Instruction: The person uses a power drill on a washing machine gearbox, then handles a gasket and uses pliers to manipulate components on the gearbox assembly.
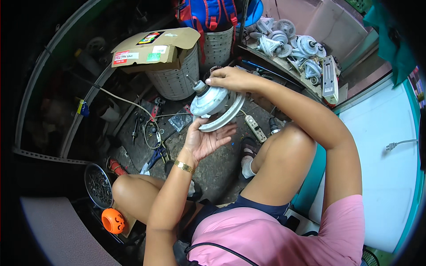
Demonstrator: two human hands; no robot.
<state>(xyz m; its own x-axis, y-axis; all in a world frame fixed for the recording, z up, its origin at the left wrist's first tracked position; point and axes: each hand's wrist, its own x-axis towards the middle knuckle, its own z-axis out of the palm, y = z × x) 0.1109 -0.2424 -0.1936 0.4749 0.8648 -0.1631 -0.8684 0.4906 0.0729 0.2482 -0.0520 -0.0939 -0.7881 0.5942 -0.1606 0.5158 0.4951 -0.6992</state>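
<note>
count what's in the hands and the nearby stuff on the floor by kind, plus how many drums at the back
Pulley gearbox assembly, held between the left hand and right hand: 1
Perforated drums: 2
Power strip: 1
Orange pumpkin-face container: 1
Cardboard box: 1
Total: 6

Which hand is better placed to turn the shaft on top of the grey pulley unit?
The right hand, probably. Its fingers already rest on top of the grey pulley unit, right beside the shaft. The left hand lies open, palm up, under the wheel rim and supports it, so it is less free.
</note>
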